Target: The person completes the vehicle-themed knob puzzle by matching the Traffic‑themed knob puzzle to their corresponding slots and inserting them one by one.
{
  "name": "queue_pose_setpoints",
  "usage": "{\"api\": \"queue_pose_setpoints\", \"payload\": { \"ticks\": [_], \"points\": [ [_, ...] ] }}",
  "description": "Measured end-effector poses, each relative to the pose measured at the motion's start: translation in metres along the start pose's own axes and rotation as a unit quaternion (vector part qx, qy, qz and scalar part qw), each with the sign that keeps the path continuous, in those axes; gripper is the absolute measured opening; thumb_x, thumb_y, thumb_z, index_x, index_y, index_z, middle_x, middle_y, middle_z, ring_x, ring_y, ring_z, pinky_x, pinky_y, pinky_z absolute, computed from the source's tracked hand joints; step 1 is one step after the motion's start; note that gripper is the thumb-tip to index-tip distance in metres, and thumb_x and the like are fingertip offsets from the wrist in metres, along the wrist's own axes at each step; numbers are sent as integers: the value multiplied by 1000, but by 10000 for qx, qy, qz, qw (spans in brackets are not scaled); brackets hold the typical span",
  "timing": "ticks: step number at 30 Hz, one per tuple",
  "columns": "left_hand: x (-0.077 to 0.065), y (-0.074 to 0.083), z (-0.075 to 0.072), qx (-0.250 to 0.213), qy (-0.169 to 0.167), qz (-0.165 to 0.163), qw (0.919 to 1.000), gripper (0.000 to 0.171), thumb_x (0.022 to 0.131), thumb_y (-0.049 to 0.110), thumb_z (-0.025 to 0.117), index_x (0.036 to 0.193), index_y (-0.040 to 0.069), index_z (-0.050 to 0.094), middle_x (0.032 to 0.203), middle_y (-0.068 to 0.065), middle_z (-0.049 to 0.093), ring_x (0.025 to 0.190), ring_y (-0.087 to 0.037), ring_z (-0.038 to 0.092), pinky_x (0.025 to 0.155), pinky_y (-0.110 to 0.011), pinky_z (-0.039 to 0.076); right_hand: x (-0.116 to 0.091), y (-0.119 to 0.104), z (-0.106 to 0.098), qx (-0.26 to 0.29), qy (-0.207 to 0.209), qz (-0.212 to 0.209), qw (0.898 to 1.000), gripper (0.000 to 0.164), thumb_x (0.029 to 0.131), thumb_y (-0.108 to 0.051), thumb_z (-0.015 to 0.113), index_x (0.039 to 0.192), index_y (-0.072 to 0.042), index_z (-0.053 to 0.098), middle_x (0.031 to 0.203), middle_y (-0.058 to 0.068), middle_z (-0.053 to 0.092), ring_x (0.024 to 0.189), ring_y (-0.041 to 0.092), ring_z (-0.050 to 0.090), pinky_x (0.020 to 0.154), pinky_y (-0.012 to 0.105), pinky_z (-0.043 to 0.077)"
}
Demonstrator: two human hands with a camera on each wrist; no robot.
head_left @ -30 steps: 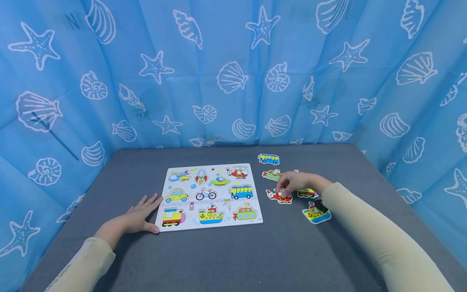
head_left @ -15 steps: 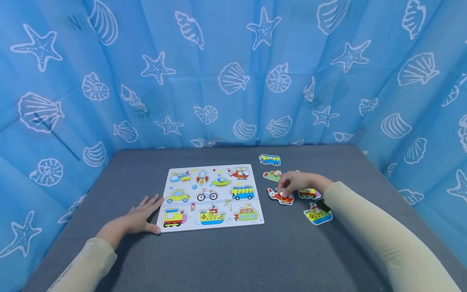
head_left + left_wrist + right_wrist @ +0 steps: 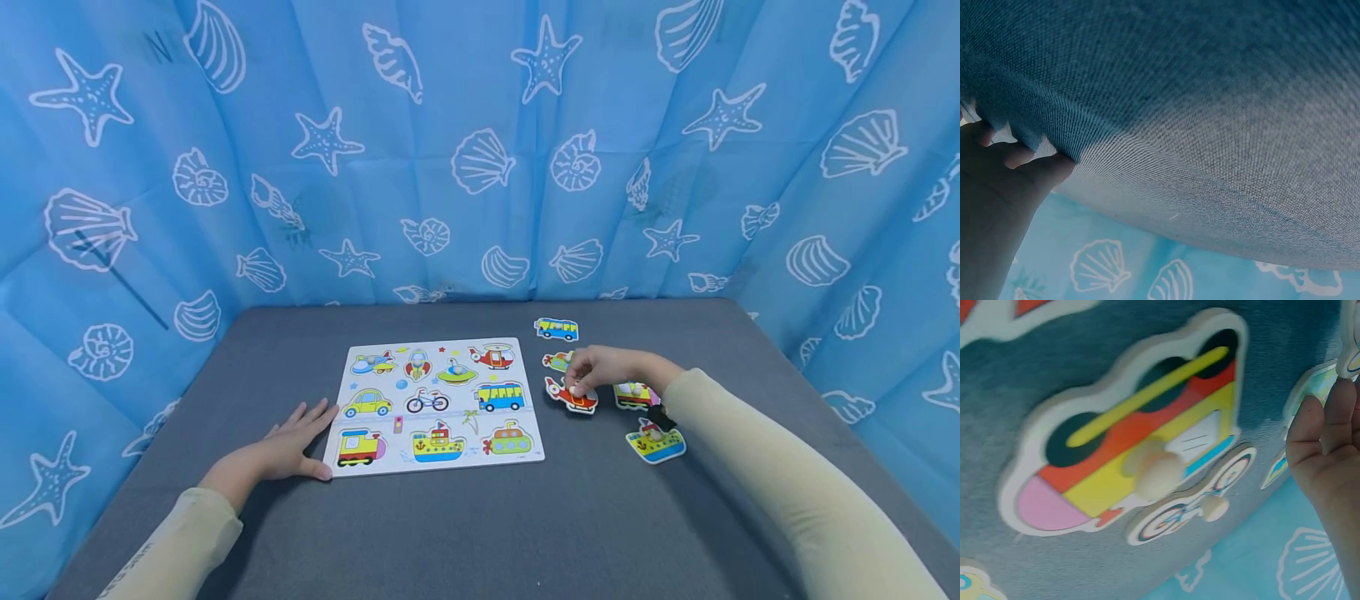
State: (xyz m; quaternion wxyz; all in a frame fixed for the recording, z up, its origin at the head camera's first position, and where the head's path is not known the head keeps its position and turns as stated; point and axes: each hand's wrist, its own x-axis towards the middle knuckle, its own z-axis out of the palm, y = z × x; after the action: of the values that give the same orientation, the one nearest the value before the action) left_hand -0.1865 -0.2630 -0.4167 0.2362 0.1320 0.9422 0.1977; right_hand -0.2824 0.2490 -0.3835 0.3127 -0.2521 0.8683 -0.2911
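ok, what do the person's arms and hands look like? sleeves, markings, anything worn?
Long pale cream sleeves, close to the wrists. The left sleeve carries dark lettering, not legible; no print shows on the right sleeve. Left hand and right hand are ungloved. A small black item shows by the right cuff; can't tell what.

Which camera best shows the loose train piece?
The right wrist view: there the train piece is large and whole, slightly blurred. The head view shows it small and partly covered; the left wrist view doesn't show it.
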Motion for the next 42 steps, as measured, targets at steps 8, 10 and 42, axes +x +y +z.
{"api": "queue_pose_setpoints", "payload": {
  "ticks": [8,10,42],
  "points": [
    [6,-9,2,-124,-50,11,9999,123,67,64,76,156,7,12,160,-23,2,143,-48,-10,105,-72,-2,13,-10,-2,-15,1,-172,9999,10,96,-13,62,92,-5,66,96,5,51,89,20,46,77,37,44],
    [5,-8,1,-154,-50,15,9999,122,67,62,76,155,5,13,159,-25,3,142,-50,-9,104,-73,-2,17,-12,-3,66,60,-142,9999,10,96,-13,62,93,-5,66,95,5,52,88,20,47,76,38,44],
    [1,1,-2,-25,-103,-210,9997,117,72,57,76,156,7,12,160,-23,2,143,-48,-9,107,-70,-1,78,-38,0,-225,854,-312,9956,13,99,-14,58,93,-8,68,101,8,47,90,24,44,69,33,42]
  ]
}}
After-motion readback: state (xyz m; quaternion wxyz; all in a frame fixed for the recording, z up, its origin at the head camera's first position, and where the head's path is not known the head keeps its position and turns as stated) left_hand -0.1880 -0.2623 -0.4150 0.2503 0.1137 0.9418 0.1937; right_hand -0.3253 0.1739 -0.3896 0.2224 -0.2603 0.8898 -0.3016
